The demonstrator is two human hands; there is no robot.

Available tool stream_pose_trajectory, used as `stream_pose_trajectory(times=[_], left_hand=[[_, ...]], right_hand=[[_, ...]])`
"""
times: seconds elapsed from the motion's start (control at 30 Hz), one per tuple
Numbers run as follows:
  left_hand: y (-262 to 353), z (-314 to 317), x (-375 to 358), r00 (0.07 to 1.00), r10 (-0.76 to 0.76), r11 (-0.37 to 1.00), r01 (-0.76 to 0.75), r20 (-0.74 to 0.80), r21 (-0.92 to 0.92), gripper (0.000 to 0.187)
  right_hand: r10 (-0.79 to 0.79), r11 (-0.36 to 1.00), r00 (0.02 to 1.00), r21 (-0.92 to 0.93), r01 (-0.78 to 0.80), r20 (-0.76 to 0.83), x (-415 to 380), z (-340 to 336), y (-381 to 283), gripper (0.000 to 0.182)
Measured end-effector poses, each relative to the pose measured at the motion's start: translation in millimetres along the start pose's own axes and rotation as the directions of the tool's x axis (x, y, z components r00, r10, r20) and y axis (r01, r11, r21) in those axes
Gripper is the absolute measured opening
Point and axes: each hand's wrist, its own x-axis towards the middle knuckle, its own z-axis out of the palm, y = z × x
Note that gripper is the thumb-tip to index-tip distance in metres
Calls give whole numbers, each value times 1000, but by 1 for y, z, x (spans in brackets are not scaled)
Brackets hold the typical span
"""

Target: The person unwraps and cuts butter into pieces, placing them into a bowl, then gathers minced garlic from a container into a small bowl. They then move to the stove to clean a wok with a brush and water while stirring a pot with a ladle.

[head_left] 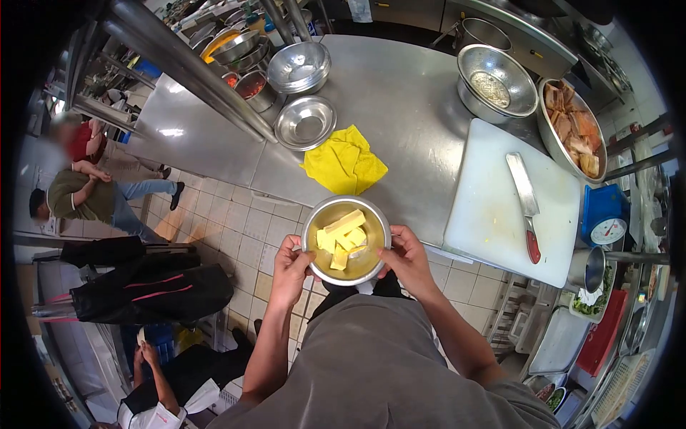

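Observation:
I hold a small steel bowl [319,218] in front of my chest, above the tiled floor and just off the edge of the steel counter [400,107]. Several pale yellow sticks [343,234] lie inside it. My left hand [291,266] grips the bowl's left rim and my right hand [405,259] grips its right rim. A crumpled yellow cloth [344,162] lies on the counter just beyond the bowl.
A white cutting board [493,214] with a red-handled knife [525,204] lies to the right. Steel bowls [305,121] [495,82], a pan of browned pieces [575,129] and a blue scale [604,218] stand around. People sit and crouch on the floor at left.

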Motion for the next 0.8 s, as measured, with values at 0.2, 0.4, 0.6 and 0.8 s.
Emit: stream_pose_trajectory(times=[0.2, 0.4, 0.6, 0.8], left_hand=[[-4, -1, 0, 991, 68, 997, -72, -114, -34, 16], [1, -32, 1, 972, 121, 990, -134, -202, -52, 16], [5, -93, 9, 974, 115, 987, -135, -196, -91, 18], [14, -147, 13, 972, 126, 988, -142, -199, -67, 18]], right_hand=[[47, 997, 997, 52, -51, 64, -15, 8, 3, 53], [64, 978, 994, -191, -80, -86, 1, -27, 33, 31], [-167, 810, 977, -584, 57, -135, 21, 22, 19, 39], [-251, 691, 965, -685, 233, 75, 34, 139, 26, 50]])
